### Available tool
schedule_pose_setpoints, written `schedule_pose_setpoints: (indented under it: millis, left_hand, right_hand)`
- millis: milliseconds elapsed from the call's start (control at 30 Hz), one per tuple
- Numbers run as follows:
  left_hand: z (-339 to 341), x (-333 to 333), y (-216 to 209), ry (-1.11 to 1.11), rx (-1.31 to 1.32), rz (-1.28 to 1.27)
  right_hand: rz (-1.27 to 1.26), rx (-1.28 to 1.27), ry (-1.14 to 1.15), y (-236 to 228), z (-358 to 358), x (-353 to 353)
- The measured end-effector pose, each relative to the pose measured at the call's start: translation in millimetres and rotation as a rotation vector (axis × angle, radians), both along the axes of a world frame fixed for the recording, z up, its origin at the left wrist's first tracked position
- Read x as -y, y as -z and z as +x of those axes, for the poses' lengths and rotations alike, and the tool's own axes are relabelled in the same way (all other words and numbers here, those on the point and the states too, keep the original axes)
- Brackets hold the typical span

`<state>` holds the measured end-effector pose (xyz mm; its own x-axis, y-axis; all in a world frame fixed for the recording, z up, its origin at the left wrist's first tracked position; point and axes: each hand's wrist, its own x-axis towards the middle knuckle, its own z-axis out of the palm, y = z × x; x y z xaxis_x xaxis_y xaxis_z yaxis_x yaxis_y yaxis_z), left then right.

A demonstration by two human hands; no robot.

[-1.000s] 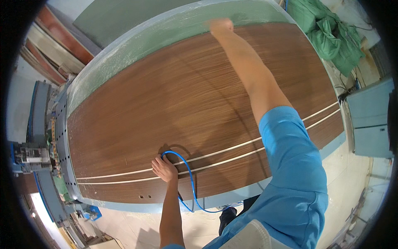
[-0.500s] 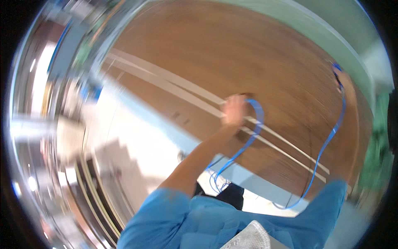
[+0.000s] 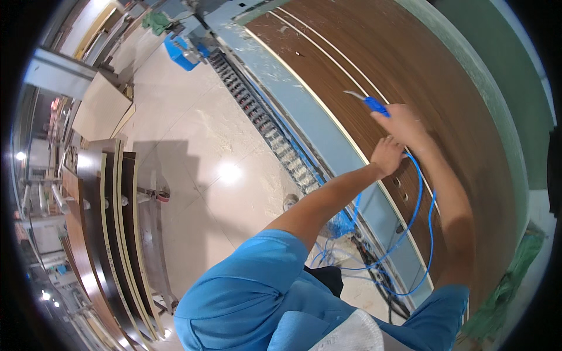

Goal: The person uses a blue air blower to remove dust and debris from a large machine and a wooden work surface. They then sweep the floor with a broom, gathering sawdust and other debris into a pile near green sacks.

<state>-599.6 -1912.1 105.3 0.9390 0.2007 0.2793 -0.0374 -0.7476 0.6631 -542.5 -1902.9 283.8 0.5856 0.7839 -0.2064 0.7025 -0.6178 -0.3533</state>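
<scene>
A blue air blow gun (image 3: 376, 106) with a thin curved nozzle is in my right hand (image 3: 405, 124), held above a brown wood-grain panel (image 3: 462, 111). Its nozzle points to the left, over two pale straight grooves in the panel. Just nearer to me, my left hand (image 3: 387, 157) is closed low over the panel, with a blue air hose (image 3: 420, 186) coming out at its fingers. My right wrist is close beside the left fingers. Loops of the hose hang over the panel's near edge. Small cutouts show in the panel close to my left hand.
A light-blue machine edge (image 3: 328, 137) borders the panel, with a dusty black cable chain (image 3: 257, 111) alongside. On the floor stand a blue bin (image 3: 180, 54) and, at left, upright boards (image 3: 111, 234). Sawdust is scattered about. Green cloth (image 3: 506, 286) hangs at the right.
My right hand has swung from the panel's far right side to beside my left hand, bringing the blow gun along. The view has turned, and the blur has cleared.
</scene>
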Motion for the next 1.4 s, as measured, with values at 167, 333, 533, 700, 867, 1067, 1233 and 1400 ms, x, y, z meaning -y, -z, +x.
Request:
schedule_pose_setpoints:
  millis: [167, 333, 533, 700, 867, 1067, 1233, 1400]
  left_hand:
    - [-12.5, -126.3, 8.0, -0.071, 0.009, -0.445]
    - [-9.9, -163.5, -2.9, -0.146, 0.040, -0.427]
    - [-0.9, -160.2, 21.7, -0.206, -0.062, 0.007]
    - [-0.5, -151.2, 33.3, -0.189, -0.012, -0.232]
    - [1.7, -170.5, 22.6, 0.023, 0.169, -1.092]
    - [67.2, -293.4, 38.4, 0.544, 0.219, -1.289]
    - [136.2, -403.6, 56.4, 0.135, 0.303, -0.131]
    - [179.6, -482.2, 34.7, -0.065, -0.010, -0.086]
  right_hand:
    - [-0.083, 0.298, -0.260, 12.4, -48.4, -133.5]
    - [-0.080, 0.392, -0.383, 7.5, -45.9, -189.3]
    - [0.090, 0.389, -0.130, 3.3, -24.2, -226.1]
    - [0.067, 0.220, -0.218, 6.9, -21.1, -305.6]
    - [0.151, 0.223, -0.283, 24.1, -1.0, -430.4]
    - [0.013, 0.277, -0.232, 56.2, 47.0, -550.5]
    - [-0.046, 0.319, -0.133, 69.1, 110.1, -600.6]
    - [-0.196, 0.386, -0.029, 58.5, 220.1, -586.9]
